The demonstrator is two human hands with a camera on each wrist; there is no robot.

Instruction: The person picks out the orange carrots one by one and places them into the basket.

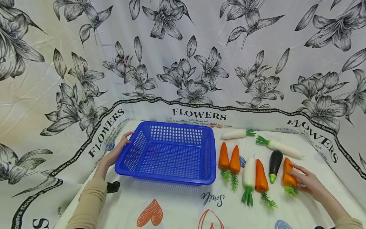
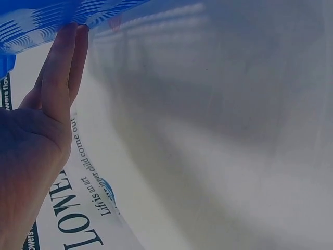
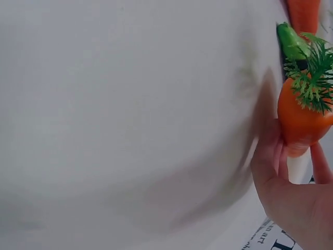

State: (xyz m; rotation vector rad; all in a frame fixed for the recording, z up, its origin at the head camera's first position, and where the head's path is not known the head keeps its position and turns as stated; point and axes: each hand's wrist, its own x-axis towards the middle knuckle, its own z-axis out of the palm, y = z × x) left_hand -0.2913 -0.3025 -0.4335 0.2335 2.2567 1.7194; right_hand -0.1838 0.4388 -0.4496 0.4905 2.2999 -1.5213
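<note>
The blue basket sits at centre-left in the head view. My left hand touches its left side near the rim. In the left wrist view, that hand has nearly straight fingers, their tips against the slotted blue wall. At the far right, my right hand pinches an orange carrot with its leafy end toward me. The right wrist view has the carrot between the thumb and fingers of the right hand. A dark eggplant lies just left of it.
Two carrots lie right of the basket. Beyond them are a white radish and another carrot. Two more radishes lie farther back. A flower-printed curtain hangs behind the cloth-covered table.
</note>
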